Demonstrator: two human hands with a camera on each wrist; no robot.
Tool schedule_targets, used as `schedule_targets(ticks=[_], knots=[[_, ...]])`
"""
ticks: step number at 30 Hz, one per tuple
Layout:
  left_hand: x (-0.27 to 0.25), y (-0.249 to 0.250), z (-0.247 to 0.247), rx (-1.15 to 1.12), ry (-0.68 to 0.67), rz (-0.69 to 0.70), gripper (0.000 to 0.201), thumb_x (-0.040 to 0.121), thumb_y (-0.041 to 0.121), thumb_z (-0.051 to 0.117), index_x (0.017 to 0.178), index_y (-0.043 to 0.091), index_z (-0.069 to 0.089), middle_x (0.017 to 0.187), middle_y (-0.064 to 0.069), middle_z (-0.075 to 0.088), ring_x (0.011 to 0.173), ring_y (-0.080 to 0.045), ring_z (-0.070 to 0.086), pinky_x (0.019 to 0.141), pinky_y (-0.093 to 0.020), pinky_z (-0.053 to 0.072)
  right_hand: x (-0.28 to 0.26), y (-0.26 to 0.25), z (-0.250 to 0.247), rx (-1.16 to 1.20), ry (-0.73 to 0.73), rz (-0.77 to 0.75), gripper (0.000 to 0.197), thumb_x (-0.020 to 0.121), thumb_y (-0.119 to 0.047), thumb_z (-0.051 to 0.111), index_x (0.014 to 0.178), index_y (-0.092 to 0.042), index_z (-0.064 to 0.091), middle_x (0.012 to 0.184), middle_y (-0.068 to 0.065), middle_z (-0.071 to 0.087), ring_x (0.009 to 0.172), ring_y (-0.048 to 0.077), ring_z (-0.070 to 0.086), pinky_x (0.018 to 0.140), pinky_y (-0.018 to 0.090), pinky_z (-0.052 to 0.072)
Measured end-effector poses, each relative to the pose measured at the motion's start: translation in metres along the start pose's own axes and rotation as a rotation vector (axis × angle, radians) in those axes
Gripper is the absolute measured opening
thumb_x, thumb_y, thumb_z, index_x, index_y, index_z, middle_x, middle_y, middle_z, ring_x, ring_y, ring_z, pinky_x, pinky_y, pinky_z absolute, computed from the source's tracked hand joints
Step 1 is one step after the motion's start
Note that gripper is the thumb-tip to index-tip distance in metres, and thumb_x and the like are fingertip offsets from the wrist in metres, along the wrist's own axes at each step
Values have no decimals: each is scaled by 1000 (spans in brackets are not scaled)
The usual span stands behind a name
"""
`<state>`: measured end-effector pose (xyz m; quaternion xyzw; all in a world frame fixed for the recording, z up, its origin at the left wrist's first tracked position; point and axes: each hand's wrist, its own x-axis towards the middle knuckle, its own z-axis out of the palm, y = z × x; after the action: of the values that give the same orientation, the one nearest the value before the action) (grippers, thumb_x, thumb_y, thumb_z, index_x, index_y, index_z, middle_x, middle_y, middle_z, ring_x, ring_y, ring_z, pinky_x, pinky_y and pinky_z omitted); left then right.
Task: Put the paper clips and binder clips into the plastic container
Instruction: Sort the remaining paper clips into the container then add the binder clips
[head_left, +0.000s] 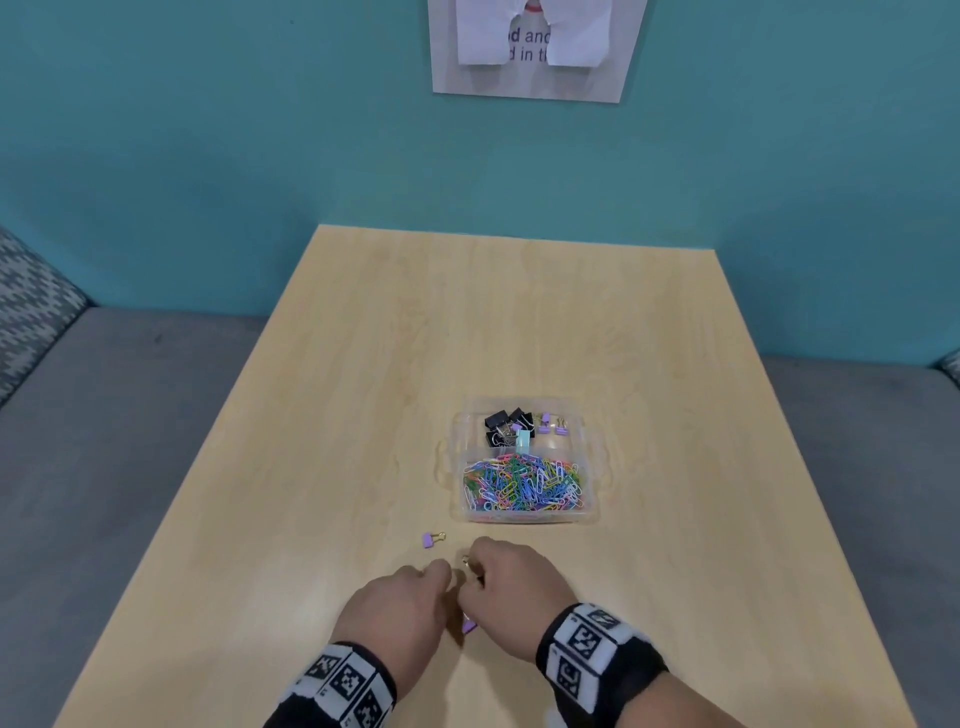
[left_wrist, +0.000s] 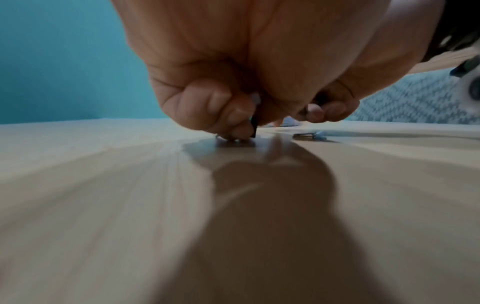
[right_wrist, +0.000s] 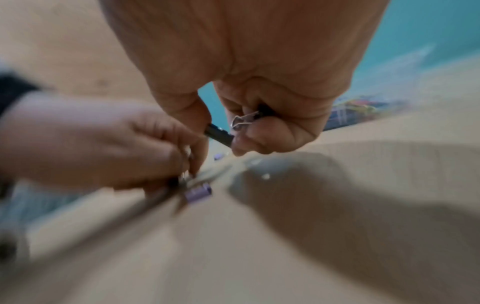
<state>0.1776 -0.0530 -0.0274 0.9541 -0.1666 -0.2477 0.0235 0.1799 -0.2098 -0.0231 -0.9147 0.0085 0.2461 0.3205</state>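
Spanning most of the head view, a pale wood-grain table (head_left: 363, 415) meets a flat teal wall (head_left: 208, 130), with grey upholstered seating (head_left: 130, 389) alongside. A clear, rectangular plastic container (head_left: 519, 514) sits mid-table: its near compartment brims with thin, looped paper clips (head_left: 524, 483) in mixed colours, while its far compartments hold black and lilac binder clips (head_left: 506, 423). Near the table's front edge, the left hand (head_left: 400, 608) curls its fingers down onto the surface, pinching something dark; exactly what is unclear. Close beside it, the right hand (head_left: 511, 587) grips a black binder clip (right_wrist: 218, 132) with wire handles. One lilac binder clip (head_left: 432, 539) lies loose on the table just beyond the hands, another (right_wrist: 197, 192) under them.
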Motion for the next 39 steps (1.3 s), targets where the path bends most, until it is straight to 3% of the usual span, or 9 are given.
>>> schedule_targets(ticks=[4,6,12,16,24,27,29,33,39], knots=[[-2,-8,4,-148,9,-23,11,94,34,29,89,24,32,80,0,41,70,-29,42,62,-34,36,0,7,-17,1147,-139,262,20,71,-27,56,83,-12,60,69,7,55,49,21,50,41,23,37],[1,-14,6,-252,11,-45,18,94,39,32,84,25,27,78,1,44,71,-26,45,65,-35,39,3,6,-28,1255,-159,244,10,82,-17,60,86,-10,55,74,10,57,51,21,52,41,24,38],[31,-23,-31,-544,133,-38,17,89,31,53,92,27,37,65,0,56,60,-14,51,62,-32,42,34,4,-77,883,87,176,19,83,5,49,76,-11,57,65,8,54,46,13,49,41,21,36],[93,-17,-87,-512,256,-39,15,87,32,58,92,22,48,70,6,57,68,-19,57,61,-30,40,73,15,-118,443,297,138,15,86,-5,46,79,-11,58,74,8,62,59,22,56,53,33,47],[142,8,-122,-669,208,4,22,87,41,53,104,27,52,75,1,66,66,-18,64,66,-38,56,86,16,-139,-48,252,91,33,93,-19,46,125,-17,52,113,7,60,90,24,60,75,34,50],[120,-16,-105,-573,291,-73,13,88,35,54,96,24,57,78,4,65,71,-16,63,67,-33,51,48,17,-121,-68,364,-45,19,93,-22,45,107,-18,57,99,3,60,79,20,57,70,34,48],[98,-30,-85,-460,241,-120,9,84,33,55,87,24,57,79,6,63,72,-14,60,62,-29,46,19,17,-93,-77,274,-131,8,92,-23,46,93,-18,53,86,-1,58,73,22,54,63,35,44],[59,-38,-38,-386,-5,-92,27,75,38,65,95,25,52,88,6,54,75,-13,55,61,-28,41,-21,13,-26,-228,-13,-192,24,94,-40,42,108,-21,46,103,5,59,93,31,56,71,39,42],[46,-26,-5,-305,110,-13,19,86,27,55,103,22,48,99,3,43,78,-24,55,68,-34,43,-23,-4,31,-371,-49,-163,33,95,-44,43,114,-18,38,109,13,56,96,35,54,72,43,39]])
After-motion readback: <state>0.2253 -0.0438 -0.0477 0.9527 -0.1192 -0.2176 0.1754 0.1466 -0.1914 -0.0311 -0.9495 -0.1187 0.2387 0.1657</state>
